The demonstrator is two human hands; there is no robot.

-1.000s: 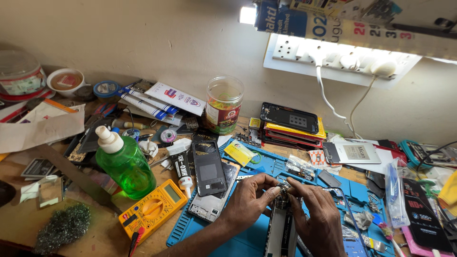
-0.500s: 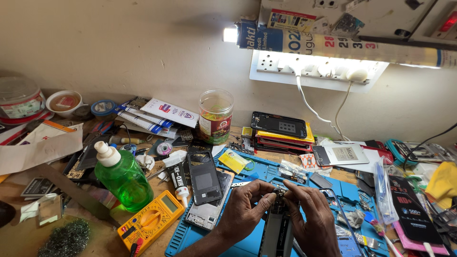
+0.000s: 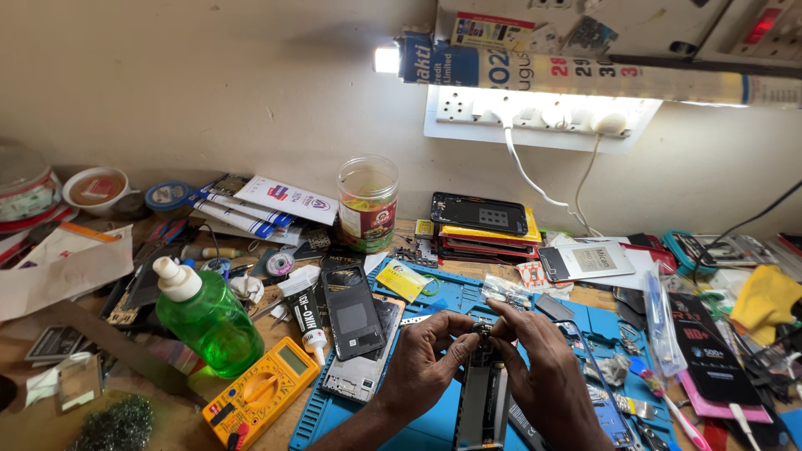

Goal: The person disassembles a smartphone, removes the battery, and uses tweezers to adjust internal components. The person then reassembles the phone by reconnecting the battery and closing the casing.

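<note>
I have both hands, left hand (image 3: pixel 426 359) and right hand (image 3: pixel 535 367), pinching a small part (image 3: pixel 482 329) over the open phone (image 3: pixel 483 397) on the near blue mat (image 3: pixel 434 292); seating it looks next, needing steady fingertips.

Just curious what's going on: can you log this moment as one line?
left hand: pinching small part | right hand: pinching same part | below: opened phone | on: blue repair mat

I note a plain cream wall (image 3: pixel 209 83) across the upper frame, a lit tube light (image 3: pixel 585 79) upper right, and a wooden workbench (image 3: pixel 33 426) at lower left.
</note>
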